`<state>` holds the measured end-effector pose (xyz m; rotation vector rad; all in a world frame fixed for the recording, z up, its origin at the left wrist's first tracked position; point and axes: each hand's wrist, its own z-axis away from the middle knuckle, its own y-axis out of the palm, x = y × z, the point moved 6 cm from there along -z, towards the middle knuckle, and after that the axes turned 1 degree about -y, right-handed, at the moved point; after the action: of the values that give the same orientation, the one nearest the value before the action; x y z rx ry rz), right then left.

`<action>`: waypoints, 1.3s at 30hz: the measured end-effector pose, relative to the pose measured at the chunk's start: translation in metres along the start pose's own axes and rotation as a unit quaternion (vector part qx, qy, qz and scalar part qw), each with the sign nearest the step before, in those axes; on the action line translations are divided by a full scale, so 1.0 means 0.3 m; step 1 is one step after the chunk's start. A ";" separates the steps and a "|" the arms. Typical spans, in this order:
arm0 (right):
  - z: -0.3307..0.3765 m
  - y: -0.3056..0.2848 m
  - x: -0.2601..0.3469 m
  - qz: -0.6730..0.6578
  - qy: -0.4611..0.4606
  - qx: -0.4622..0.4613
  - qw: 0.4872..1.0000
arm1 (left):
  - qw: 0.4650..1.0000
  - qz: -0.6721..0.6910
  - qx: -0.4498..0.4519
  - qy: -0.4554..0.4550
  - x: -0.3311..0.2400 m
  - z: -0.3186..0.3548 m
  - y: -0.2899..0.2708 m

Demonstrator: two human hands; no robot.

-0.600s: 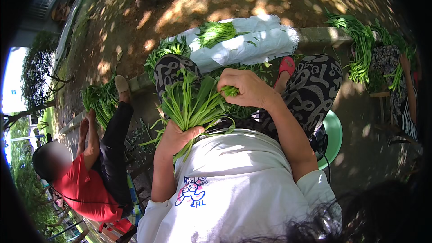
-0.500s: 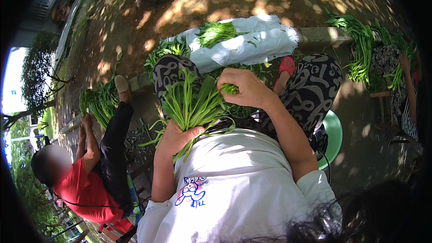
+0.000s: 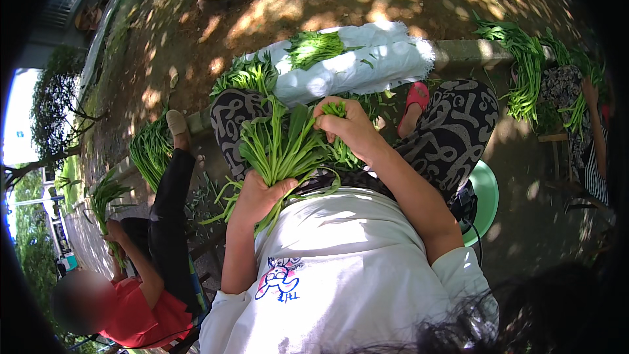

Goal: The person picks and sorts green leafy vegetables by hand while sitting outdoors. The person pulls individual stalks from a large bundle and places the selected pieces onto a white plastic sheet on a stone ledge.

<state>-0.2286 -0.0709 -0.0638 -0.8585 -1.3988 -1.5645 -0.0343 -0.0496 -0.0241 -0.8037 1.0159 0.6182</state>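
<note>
The left hand (image 3: 257,198) gripped leafy greens (image 3: 278,154) that fanned away from the white shirt (image 3: 373,242). Just rightward, the right hand's (image 3: 352,132) fingers clasped short stems (image 3: 334,109).

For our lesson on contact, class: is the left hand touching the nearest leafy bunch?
Touching: the head view shows the left hand closed around the leafy bunch, its thumb lying across it.
</note>
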 end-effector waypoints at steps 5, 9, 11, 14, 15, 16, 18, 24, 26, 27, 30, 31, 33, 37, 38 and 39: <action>-0.007 0.006 -0.061 -0.095 0.050 -0.006 0.994 | 1.000 0.015 -0.011 -0.002 0.012 0.004 -0.001; -0.010 -0.004 -0.083 -0.127 0.066 -0.011 0.990 | 1.000 0.003 -0.003 -0.013 0.011 0.001 0.004; -0.015 -0.011 -0.062 -0.029 0.017 -0.012 0.999 | 1.000 -0.006 0.004 -0.013 0.007 0.001 0.002; -0.011 -0.011 0.029 0.248 -0.140 -0.010 0.958 | 1.000 0.019 0.004 -0.017 0.031 0.006 -0.004; -0.010 -0.014 0.043 0.273 -0.178 -0.011 0.945 | 0.999 0.026 0.007 -0.017 0.033 0.005 -0.002; -0.009 -0.016 0.055 0.297 -0.216 -0.012 0.930 | 0.999 0.034 0.010 -0.016 0.034 0.004 0.000; -0.011 -0.020 0.050 0.273 -0.200 -0.009 0.941 | 0.999 0.028 0.012 -0.017 0.031 0.004 0.002; -0.044 -0.108 0.003 -0.103 -0.005 -0.083 0.991 | 0.999 -0.034 -0.006 -0.043 0.032 0.003 0.011; -0.061 -0.192 0.059 -0.141 -0.034 -0.129 0.981 | 0.999 -0.027 -0.019 -0.024 0.036 0.008 0.007; -0.060 -0.219 0.084 -0.150 -0.056 -0.142 0.977 | 0.999 -0.041 -0.021 -0.026 0.037 0.009 0.007; -0.038 -0.229 0.172 -0.065 -0.199 -0.136 0.968 | 0.996 -0.078 -0.023 -0.030 0.047 0.007 0.011; -0.030 -0.226 0.197 -0.025 -0.223 -0.142 0.964 | 0.996 -0.086 -0.021 -0.030 0.063 0.002 0.014; -0.008 -0.217 0.245 0.056 -0.269 -0.154 0.949 | 0.993 -0.113 -0.015 -0.032 0.082 -0.006 0.017; -0.011 -0.219 0.205 0.126 -0.202 -0.151 0.959 | 0.979 -0.198 -0.017 -0.053 0.087 -0.015 0.028; -0.002 -0.196 0.206 0.194 -0.229 -0.127 0.945 | 0.973 -0.222 -0.021 -0.063 0.082 -0.016 0.034; 0.003 -0.156 0.205 0.233 -0.221 -0.088 0.943 | 0.968 -0.243 -0.017 -0.058 0.066 -0.015 0.043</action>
<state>-0.2964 -0.0782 -0.0272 -1.5979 -1.2341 -1.1791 -0.0385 -0.0442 -0.0471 -0.9921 0.6673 0.2566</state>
